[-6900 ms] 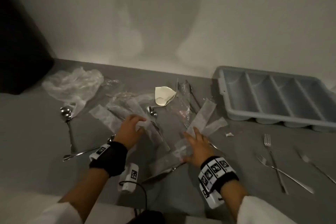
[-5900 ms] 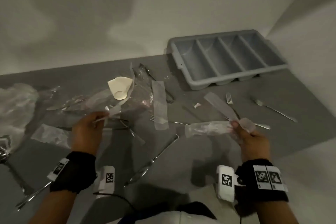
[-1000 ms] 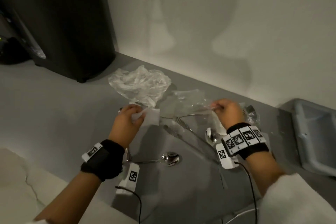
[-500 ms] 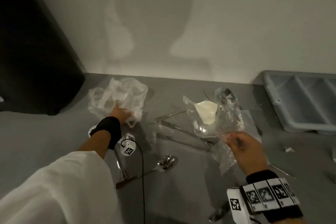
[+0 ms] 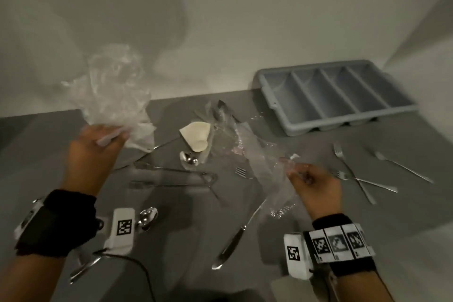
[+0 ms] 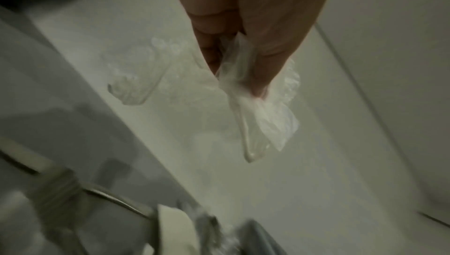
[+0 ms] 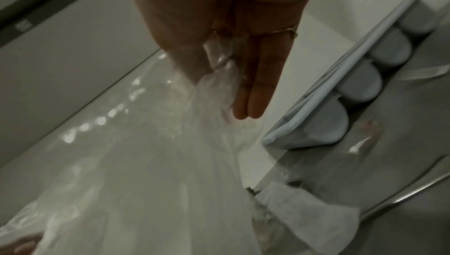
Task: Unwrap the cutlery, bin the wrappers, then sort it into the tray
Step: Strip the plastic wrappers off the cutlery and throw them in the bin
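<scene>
My left hand (image 5: pixel 98 140) grips a crumpled bundle of clear plastic wrappers (image 5: pixel 110 88) raised above the grey counter; the left wrist view shows the wrappers (image 6: pixel 255 105) pinched between fingers and thumb. My right hand (image 5: pixel 308 179) pinches a long clear wrapper (image 5: pixel 264 167) that trails over the counter, and in the right wrist view the wrapper (image 7: pixel 209 86) runs under the fingers. The grey four-slot cutlery tray (image 5: pixel 274 95) sits at the back right with nothing visible in it. Loose forks (image 5: pixel 353 174), a knife (image 5: pixel 235 240) and spoons (image 5: pixel 188 162) lie on the counter.
A cream paper piece (image 5: pixel 196 135) and more clear wrap (image 5: pixel 225 115) lie mid-counter near the wall. Tongs (image 5: pixel 171 176) lie in the middle. A spoon (image 5: pixel 147 216) sits by my left wrist. The white wall runs behind; a side wall stands right of the tray.
My left hand has lifted the crumpled wrapper bundle off the counter. My right hand still holds the clear wrapper, now nearer the forks. The head view has swung right, showing the whole tray.
</scene>
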